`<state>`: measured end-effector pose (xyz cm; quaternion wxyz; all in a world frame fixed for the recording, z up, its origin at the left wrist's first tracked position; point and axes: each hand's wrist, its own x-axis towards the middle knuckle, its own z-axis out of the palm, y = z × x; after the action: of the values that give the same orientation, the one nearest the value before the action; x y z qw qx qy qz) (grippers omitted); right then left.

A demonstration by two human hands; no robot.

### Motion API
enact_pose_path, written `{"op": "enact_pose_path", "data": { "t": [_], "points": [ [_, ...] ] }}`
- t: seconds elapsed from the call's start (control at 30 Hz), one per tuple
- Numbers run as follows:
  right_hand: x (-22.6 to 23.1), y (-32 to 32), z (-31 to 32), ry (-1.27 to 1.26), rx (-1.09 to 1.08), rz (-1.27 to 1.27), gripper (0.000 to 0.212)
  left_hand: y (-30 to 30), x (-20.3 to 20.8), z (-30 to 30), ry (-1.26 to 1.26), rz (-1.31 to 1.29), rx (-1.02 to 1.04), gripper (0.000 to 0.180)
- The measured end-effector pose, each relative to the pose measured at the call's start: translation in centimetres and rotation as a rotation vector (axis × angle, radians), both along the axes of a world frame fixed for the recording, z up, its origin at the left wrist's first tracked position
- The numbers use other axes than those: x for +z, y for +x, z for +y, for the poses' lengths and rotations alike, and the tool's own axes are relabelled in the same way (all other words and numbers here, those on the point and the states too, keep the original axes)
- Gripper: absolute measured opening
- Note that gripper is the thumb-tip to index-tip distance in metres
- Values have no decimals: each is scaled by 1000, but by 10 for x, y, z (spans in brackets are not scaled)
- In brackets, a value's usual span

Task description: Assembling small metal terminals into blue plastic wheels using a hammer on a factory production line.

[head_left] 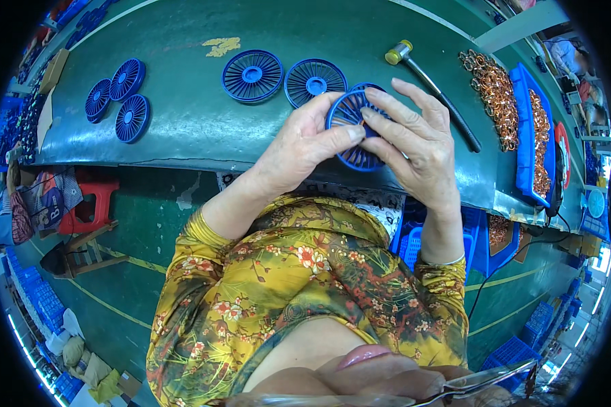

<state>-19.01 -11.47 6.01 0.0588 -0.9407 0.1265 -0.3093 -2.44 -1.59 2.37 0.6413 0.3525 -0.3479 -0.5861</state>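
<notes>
Top [299, 271] is showing mustard yellow blending into dark green, and is carrying a print of pale and red blossoms on dark branches. Neckline [251, 370] is curving, with dark edging. Left sleeve [200, 251] and right sleeve [442, 292] are matching the print, ending near the elbows. Eyeglasses [485, 377] are showing a thin, shiny frame. Left hand [305, 139] and right hand [417, 146] are showing bare.

On my left stands a red stool [102, 201]; on my right sits a blue crate [509, 356]; yellow lines [146, 265] cross the floor [153, 227].
</notes>
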Motion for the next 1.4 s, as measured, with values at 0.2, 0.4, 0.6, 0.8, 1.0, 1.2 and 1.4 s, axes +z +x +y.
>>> {"op": "enact_pose_path", "data": {
  "t": [0.2,0.4,0.6,0.8,1.0,1.2,1.4],
  "points": [
    [0,-3,-5,73,133,5,29,-5,-5,2,34,-112,44,38],
    [-11,3,-2,130,151,-101,31,-3,-6,3,18,-55,62,35],
    [-20,5,-44,246,61,-138,44,21,-6,2,-131,-619,595,38],
    [-43,-42,-185,205,-852,68,47,99,-10,-7,-163,-1383,1166,33],
    [-67,-53,-222,120,-948,250,30,115,-39,5,-11,-1747,935,39],
    [-76,-77,-224,394,-717,88,30,149,-36,44,194,-1663,1338,49],
    [-73,-78,-222,-47,-1002,288,42,198,-42,88,853,-1595,1360,90]
  ]
}}
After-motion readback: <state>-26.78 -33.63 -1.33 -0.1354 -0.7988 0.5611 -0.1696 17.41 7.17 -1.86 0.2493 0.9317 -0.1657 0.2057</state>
